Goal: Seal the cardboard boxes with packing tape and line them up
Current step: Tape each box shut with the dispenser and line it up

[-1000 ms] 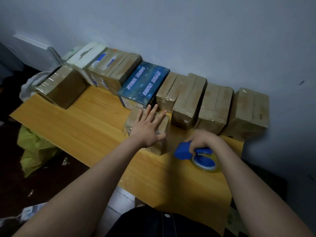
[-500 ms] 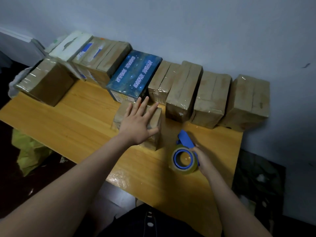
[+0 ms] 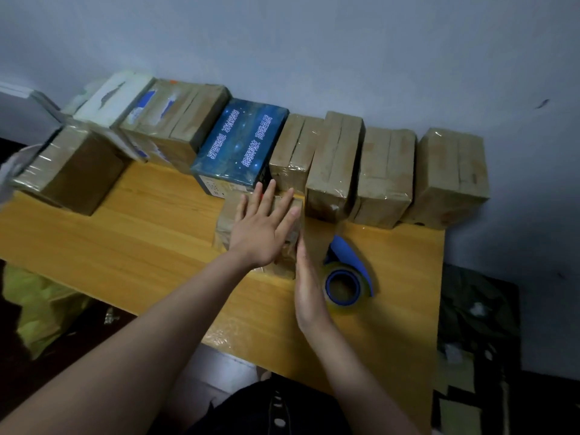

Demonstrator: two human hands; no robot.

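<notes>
Right hand (image 3: pixel 309 288) has left the tape dispenser (image 3: pixel 346 257) — flat against the box (image 3: pixel 227 216)

Dim, cool, flat indoor light; wide-angle bend, soft left edge.
Brightest on the pale blue-grey wall (image 3: pixel 314 51) up top, falling off to murk at lower right and over the dark floor (image 3: pixel 12 378). Soft shadow on the wall right of the end brown cardboard box (image 3: pixel 452 171); light apparently from upper left. Dull sheen on the clear tape wrap along the row. Small wet-looking glare patch at the near edge of the yellow wooden tabletop (image 3: pixel 219 335). Motion smear on the leftmost taped brown box (image 3: pixel 72 171). Centre fairly sharp, with white print on the dark blue starry box (image 3: pixel 241 142) crisp. Table edges bowed by the lens.
</notes>
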